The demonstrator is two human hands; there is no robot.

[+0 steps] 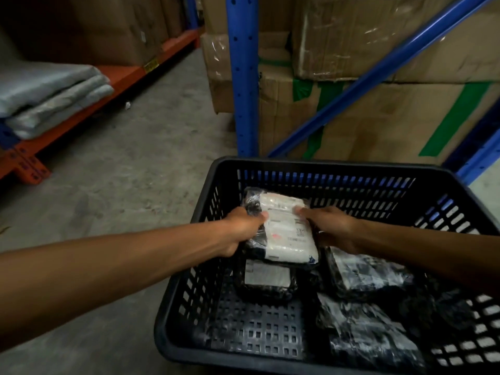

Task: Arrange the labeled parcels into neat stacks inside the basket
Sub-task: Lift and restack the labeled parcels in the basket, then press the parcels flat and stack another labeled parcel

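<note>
In the basket, far left corner: your two hands meet on one parcel.
Left grip: your left hand (243, 228) is closed over the left long edge of the held parcel (284, 228), thumb on top of the wrap.
Right grip: your right hand (328, 226) clamps the opposite long edge, fingertips on the white label.
Held parcel: black wrap, label up, raised above the parcels beneath it and tilted slightly toward you.
Long axis: it runs from the far wall toward you, leaning a little to your right; your hands sit across it, one to each side, neither clearly nearer.
Parcel beneath: the lower parcel (266, 282) lies label up on the basket floor, just under and nearer you than the held one. By judgement, the coming move is a short lowering with the two long axes matched.
Other parcels: the right parcel (365, 274) and the near parcel (370, 336) lie loosely askew, not yet stacked.
Basket: black slatted basket (324, 165); its near left floor is bare.
Surroundings: concrete floor (135, 158), blue rack upright (243, 77), cardboard cartons (378, 117).
</note>
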